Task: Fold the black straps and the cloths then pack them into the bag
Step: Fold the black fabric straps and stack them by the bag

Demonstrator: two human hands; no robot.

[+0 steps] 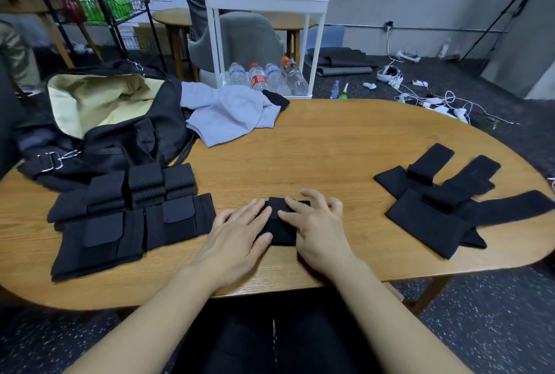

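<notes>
**Both hands press a folded strap flat**

The left hand (237, 238) and right hand (315, 223) lie with straight, spread fingers on a folded black strap (280, 231) at the table's (330, 145) near edge. The open bag (102, 121) sits far left.

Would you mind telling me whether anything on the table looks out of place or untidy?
Only the grey cloth, which lies crumpled and unfolded beside the open bag. The black straps on the left sit in neat folded stacks.
</notes>
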